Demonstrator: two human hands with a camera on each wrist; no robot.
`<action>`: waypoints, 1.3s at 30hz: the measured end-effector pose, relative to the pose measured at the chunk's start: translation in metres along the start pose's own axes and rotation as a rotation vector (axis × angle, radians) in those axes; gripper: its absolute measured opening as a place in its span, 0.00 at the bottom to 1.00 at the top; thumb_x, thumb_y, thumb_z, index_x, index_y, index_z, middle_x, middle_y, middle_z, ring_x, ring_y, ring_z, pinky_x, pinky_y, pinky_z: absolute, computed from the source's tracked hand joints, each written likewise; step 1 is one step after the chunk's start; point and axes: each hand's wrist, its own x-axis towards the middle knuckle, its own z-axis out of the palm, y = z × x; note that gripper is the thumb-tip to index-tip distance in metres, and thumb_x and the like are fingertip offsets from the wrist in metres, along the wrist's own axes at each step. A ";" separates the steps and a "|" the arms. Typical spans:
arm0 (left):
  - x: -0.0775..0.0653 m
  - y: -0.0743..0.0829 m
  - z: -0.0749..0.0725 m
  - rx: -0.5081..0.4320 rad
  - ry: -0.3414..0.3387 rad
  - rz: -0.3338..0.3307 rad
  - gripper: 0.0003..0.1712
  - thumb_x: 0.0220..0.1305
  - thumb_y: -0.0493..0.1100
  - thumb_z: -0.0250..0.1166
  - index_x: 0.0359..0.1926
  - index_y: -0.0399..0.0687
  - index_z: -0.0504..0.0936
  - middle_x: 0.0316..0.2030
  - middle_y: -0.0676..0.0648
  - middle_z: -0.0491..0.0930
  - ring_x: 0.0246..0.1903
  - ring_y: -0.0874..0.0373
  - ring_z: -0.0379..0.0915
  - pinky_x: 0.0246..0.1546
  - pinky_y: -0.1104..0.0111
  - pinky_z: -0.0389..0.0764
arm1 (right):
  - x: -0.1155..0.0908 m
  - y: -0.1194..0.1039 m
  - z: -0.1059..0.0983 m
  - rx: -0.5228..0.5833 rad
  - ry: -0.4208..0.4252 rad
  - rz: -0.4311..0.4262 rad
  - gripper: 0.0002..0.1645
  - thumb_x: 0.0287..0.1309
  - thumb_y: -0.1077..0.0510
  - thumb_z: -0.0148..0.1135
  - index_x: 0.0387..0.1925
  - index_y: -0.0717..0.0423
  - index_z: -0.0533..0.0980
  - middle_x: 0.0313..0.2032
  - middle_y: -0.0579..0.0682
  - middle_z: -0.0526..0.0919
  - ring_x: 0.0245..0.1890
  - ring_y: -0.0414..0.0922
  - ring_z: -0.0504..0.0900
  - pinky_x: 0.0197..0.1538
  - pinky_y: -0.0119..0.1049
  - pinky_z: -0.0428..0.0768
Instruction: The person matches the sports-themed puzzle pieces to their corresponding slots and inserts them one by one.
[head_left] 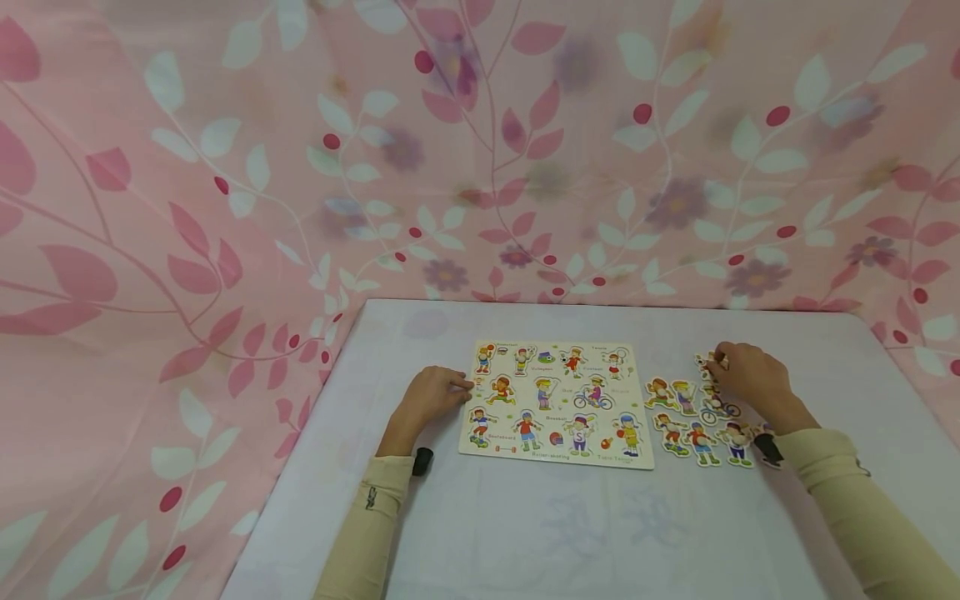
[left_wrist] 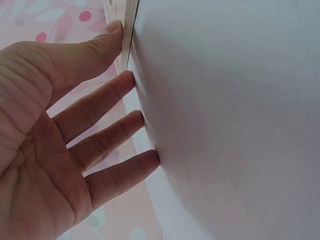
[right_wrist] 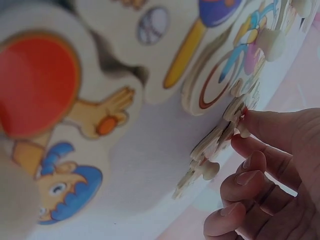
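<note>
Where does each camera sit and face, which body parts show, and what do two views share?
Head: worn there, facing forward and down at the puzzle board; both sleeves, left hand and right hand show.
Left wrist: worn there, facing that hand at the board's edge.
Right wrist: worn there, facing that hand at loose puzzle pieces.
Head and right wrist share these pieces.

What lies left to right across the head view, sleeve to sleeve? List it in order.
Left beige sleeve, left hand, wooden sports puzzle board, loose runner piece, loose golfer piece, right hand, right beige sleeve.
</note>
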 end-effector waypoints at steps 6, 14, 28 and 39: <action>0.000 0.001 0.000 -0.005 -0.002 -0.005 0.12 0.59 0.45 0.73 0.44 0.51 0.90 0.53 0.48 0.83 0.58 0.47 0.74 0.61 0.54 0.71 | 0.000 -0.001 0.000 0.016 0.023 -0.009 0.15 0.64 0.55 0.61 0.41 0.66 0.76 0.29 0.59 0.80 0.24 0.50 0.73 0.23 0.41 0.72; 0.000 0.000 -0.001 0.008 -0.004 -0.002 0.12 0.59 0.45 0.73 0.45 0.51 0.90 0.53 0.48 0.83 0.58 0.47 0.75 0.61 0.54 0.71 | -0.003 -0.015 -0.005 0.043 0.043 -0.033 0.16 0.65 0.55 0.61 0.42 0.66 0.76 0.25 0.53 0.77 0.22 0.47 0.72 0.21 0.38 0.70; 0.000 0.001 0.001 -0.015 -0.003 -0.021 0.13 0.59 0.45 0.73 0.45 0.51 0.90 0.53 0.48 0.83 0.58 0.47 0.75 0.61 0.54 0.71 | -0.002 -0.064 -0.003 0.064 0.085 -0.111 0.14 0.65 0.54 0.62 0.42 0.63 0.78 0.26 0.50 0.77 0.21 0.45 0.71 0.19 0.36 0.68; 0.000 0.000 0.001 -0.006 0.004 -0.006 0.12 0.59 0.45 0.73 0.45 0.50 0.90 0.53 0.47 0.83 0.58 0.46 0.74 0.61 0.53 0.71 | 0.000 -0.102 0.002 0.076 0.082 -0.177 0.13 0.66 0.54 0.62 0.43 0.60 0.78 0.26 0.49 0.76 0.19 0.43 0.69 0.19 0.35 0.66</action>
